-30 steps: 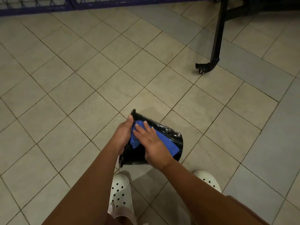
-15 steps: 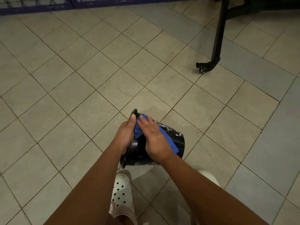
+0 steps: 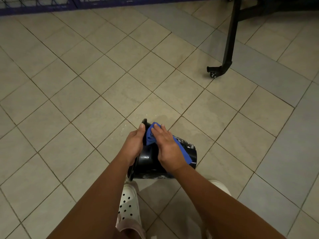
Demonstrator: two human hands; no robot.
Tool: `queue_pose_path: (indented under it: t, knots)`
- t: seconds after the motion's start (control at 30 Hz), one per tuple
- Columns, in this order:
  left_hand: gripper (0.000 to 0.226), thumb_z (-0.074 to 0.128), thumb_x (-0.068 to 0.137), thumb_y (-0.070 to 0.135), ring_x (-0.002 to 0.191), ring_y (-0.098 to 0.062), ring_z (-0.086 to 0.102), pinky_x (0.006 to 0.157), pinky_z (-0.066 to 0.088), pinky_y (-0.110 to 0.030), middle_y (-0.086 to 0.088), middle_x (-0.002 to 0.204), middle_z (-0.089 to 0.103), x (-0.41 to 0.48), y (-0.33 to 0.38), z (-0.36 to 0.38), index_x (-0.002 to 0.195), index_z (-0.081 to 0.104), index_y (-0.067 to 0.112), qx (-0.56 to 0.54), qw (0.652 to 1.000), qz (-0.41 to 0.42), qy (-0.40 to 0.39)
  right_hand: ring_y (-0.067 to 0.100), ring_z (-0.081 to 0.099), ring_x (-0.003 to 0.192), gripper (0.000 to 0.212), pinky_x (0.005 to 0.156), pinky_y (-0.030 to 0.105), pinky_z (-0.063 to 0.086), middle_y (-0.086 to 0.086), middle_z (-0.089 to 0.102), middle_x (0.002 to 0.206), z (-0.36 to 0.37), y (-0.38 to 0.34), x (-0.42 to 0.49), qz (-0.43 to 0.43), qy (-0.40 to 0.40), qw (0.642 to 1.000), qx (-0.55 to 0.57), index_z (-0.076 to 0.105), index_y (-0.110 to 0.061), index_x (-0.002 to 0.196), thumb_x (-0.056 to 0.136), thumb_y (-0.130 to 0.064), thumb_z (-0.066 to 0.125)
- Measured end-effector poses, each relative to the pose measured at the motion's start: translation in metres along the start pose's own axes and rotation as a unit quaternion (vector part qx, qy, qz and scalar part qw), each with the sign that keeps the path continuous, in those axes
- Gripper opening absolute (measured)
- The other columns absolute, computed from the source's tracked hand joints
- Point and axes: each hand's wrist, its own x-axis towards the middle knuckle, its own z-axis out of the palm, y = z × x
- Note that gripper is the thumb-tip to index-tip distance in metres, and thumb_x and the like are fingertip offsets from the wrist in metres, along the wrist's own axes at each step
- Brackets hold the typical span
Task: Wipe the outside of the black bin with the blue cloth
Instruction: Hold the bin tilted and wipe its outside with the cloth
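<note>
The black bin (image 3: 150,167) is held on its side above the tiled floor, its rim to the left and its base to the right, with whitish smears near the base. My left hand (image 3: 133,145) grips the rim, thumb over the top edge. My right hand (image 3: 166,145) presses the blue cloth (image 3: 150,136) flat against the bin's upper side, close to the rim. A strip of the cloth trails out past my wrist toward the base. The bin's inside is hidden.
Beige and grey floor tiles (image 3: 86,94) spread all around. A black frame leg with a caster (image 3: 214,74) stands at the upper right. A blue metal grille (image 3: 34,6) runs along the top edge. My white perforated shoes (image 3: 128,206) are just below the bin.
My right hand has slid the blue cloth along the bin's side from the middle toward the rim. My left hand stays on the rim.
</note>
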Motion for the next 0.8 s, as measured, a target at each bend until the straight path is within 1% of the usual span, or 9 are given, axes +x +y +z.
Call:
queue_pose_path:
  t: [0.07,0.2,0.3,0.4,0.5,0.6,0.67,0.73,0.8]
  knots:
    - [0.05,0.032,0.102,0.047,0.097,-0.022,0.071,0.094,0.052,-0.041,-0.008,0.099,0.075,0.002,0.001,0.0,0.105,0.072,0.017,0.012,1.0,0.001,0.008,0.024,0.01,0.143,0.061,0.115,0.049,0.016,0.006,0.023,0.152,0.004,-0.006,-0.003,0.02,0.0,1.0,-0.009,0.029,-0.009,0.143,0.084,0.003,0.036]
    - [0.055,0.033,0.101,0.05,0.093,-0.027,0.071,0.092,0.054,-0.044,-0.013,0.096,0.075,0.004,-0.003,-0.014,0.1,0.071,0.01,0.023,0.999,-0.019,0.043,0.029,0.013,0.141,0.059,0.116,0.042,0.009,0.01,0.033,0.148,0.012,-0.006,-0.026,-0.132,-0.06,0.989,-0.037,0.037,-0.007,0.139,0.081,0.005,0.04]
    - [0.055,0.032,0.101,0.05,0.093,-0.027,0.071,0.088,0.054,-0.041,-0.014,0.097,0.074,0.003,-0.005,-0.015,0.1,0.069,0.01,0.018,0.999,-0.022,0.041,0.025,0.011,0.142,0.059,0.117,0.036,0.004,0.006,0.031,0.149,0.005,0.004,-0.034,-0.185,-0.092,0.977,-0.058,0.035,-0.013,0.141,0.083,-0.001,0.036]
    - [0.051,0.033,0.102,0.049,0.092,-0.026,0.07,0.085,0.055,-0.039,-0.014,0.098,0.073,0.004,-0.003,-0.007,0.099,0.068,0.012,0.004,0.998,-0.031,0.045,0.024,0.014,0.141,0.063,0.116,0.038,0.007,0.007,0.032,0.148,0.005,0.006,-0.032,-0.119,-0.044,0.99,-0.054,0.035,-0.011,0.14,0.079,0.005,0.043]
    - [0.052,0.033,0.102,0.049,0.091,-0.026,0.07,0.085,0.055,-0.041,-0.014,0.096,0.073,0.005,-0.002,-0.006,0.1,0.068,0.011,0.01,0.998,-0.032,0.05,0.024,0.01,0.142,0.061,0.116,0.046,0.006,0.006,0.029,0.15,0.018,-0.011,-0.036,-0.053,-0.006,0.997,-0.048,0.035,-0.011,0.14,0.08,0.001,0.036]
    - [0.056,0.031,0.101,0.051,0.093,-0.026,0.07,0.086,0.055,-0.042,-0.014,0.097,0.073,0.003,-0.004,-0.011,0.104,0.069,0.009,0.025,0.998,-0.032,0.052,0.025,0.008,0.142,0.065,0.116,0.044,0.003,0.005,0.028,0.15,0.02,-0.011,-0.037,-0.112,-0.042,0.991,-0.063,0.033,-0.013,0.141,0.081,0.004,0.048]
    - [0.054,0.032,0.102,0.049,0.092,-0.026,0.071,0.082,0.056,-0.039,-0.014,0.097,0.073,0.002,-0.004,-0.013,0.1,0.069,0.01,0.011,0.998,-0.028,0.06,0.027,0.014,0.141,0.069,0.117,0.04,0.005,0.007,0.033,0.148,0.014,0.0,-0.029,-0.142,-0.044,0.987,-0.063,0.034,-0.012,0.14,0.077,0.007,0.054]
    - [0.049,0.033,0.102,0.048,0.089,-0.027,0.07,0.078,0.056,-0.037,-0.015,0.097,0.072,0.001,0.0,-0.012,0.096,0.067,0.013,-0.002,0.997,-0.019,0.074,0.027,0.018,0.14,0.073,0.116,0.039,0.008,0.008,0.033,0.148,0.009,0.009,-0.027,-0.087,-0.018,0.994,-0.056,0.033,-0.012,0.139,0.074,0.012,0.055]
    - [0.046,0.033,0.102,0.049,0.087,-0.028,0.067,0.077,0.056,-0.041,-0.015,0.095,0.068,-0.002,0.003,-0.013,0.092,0.063,0.017,0.006,0.996,-0.01,0.092,0.024,0.016,0.141,0.079,0.115,0.038,0.006,0.006,0.029,0.149,0.006,0.015,-0.032,-0.014,0.012,0.998,-0.054,0.031,-0.013,0.141,0.073,0.014,0.061]
